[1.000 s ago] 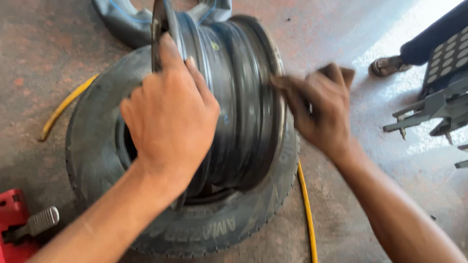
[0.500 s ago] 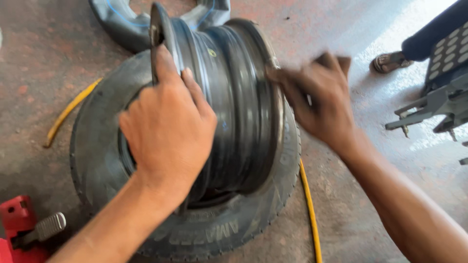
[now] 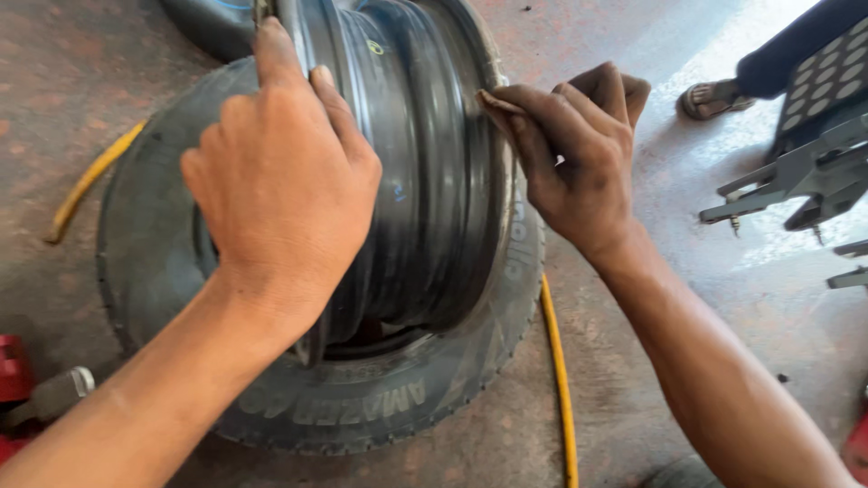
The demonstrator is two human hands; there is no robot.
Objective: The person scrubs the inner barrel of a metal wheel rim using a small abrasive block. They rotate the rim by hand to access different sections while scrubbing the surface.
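Stained concrete floor [image 3: 633,361], reddish-brown, sunlit patch at upper right. Black steel wheel rim [image 3: 425,181] stands on edge inside the opening of a tyre [image 3: 380,407] lying flat on the floor; the rim leans on the tyre's inner edge, bottom part hidden in the hole. Left hand [image 3: 280,181] closed over the rim's near flange, fingers curled over the top, steadying it upright. Right hand [image 3: 579,154] pinched shut on a small brownish scrap [image 3: 495,104], possibly abrasive paper, pressed against the far flange; what exactly it is cannot be told. Risks, as judgement: the rim is held upright mainly by the left grip, so a slackened hold could let it roll or tip off the tyre; fingertips run along a thin metal edge and could be scraped or cut; the scrap could slip from the pinch. Around: yellow hose [image 3: 561,380] passes under the tyre, emerging on both sides, a trip or snag point. Red tool [image 3: 14,380] with metal handle at lower left. Grey metal frame [image 3: 796,172] at right. Another person's sandalled foot [image 3: 714,95] at upper right, well apart. Dark rubber tube [image 3: 208,23] behind the rim.
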